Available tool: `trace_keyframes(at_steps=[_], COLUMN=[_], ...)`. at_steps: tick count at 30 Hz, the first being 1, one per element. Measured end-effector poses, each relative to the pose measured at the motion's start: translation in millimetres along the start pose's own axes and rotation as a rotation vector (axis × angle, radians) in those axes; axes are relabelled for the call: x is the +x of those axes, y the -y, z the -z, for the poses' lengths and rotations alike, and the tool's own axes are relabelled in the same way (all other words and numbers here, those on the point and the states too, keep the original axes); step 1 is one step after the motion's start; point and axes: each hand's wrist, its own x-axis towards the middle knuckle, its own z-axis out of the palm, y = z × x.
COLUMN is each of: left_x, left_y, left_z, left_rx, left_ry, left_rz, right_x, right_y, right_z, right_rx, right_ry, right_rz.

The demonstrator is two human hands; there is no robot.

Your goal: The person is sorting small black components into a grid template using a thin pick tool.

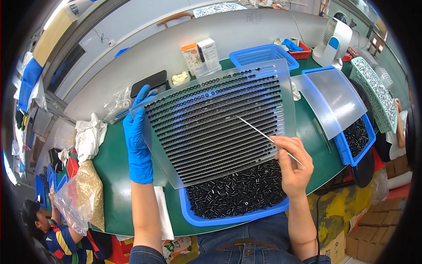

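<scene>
Small-parts assembly workshop, manual sorting station. Evidence: long green-topped desk shared by several workers; shallow blue plastic tray heaped with small black cylindrical parts; translucent plastic slotted sorting board lined with rows of the same parts; second blue plastic bin of black parts under a frosted plastic sheet; clear plastic bag of tan granules; white desk fan; brown cardboard cartons on the floor.

bright, even overhead light; sharp centre; fisheye-bent, dark-vignetted edges
</scene>
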Motion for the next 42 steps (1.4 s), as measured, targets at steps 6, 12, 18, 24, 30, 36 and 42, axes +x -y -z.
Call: trace_keyframes(at_steps=[6, 12, 18, 24, 30, 36, 42], left_x=[2.3, 3.1, 2.5, 3.2, 3.6, 4.4, 2.3], left_y=[4.1, 3.0, 2.7, 1.4, 1.9, 4.9, 1.2], left_z=[2.2, 0.6, -0.4, 1.8, 2.8, 6.5, 0.2], left_rx=[-0.004, -0.013, 0.018, 0.025, -0.010, -0.020, -0.064], left_ry=[0.012, 0.010, 0.044, 0.076, 0.056, 0.051, 0.057], left_rz=[-0.017, -0.004, -0.069, -0.076, -0.041, -0.023, -0.052], right_x=[-2.0, 2.9, 6.4, 0.8, -5.9, -0.2, 0.0], right_y=[1.3, 12.5, 23.5, 20.3, 8.3, 21.9, 14.8], right_z=[-3.7, -21.1, -38.7, -27.9, -12.1, -27.8, -28.8], right_rx=[-0.008, -0.001, -0.031, 0.014, -0.002, 0.011, -0.019], right_ry=[-0.012, 0.068, 0.122, 0.031, 0.041, 0.026, 0.098], right_rz=[-0.013, 0.039, 0.139, -0.026, -0.010, -0.013, 0.080])
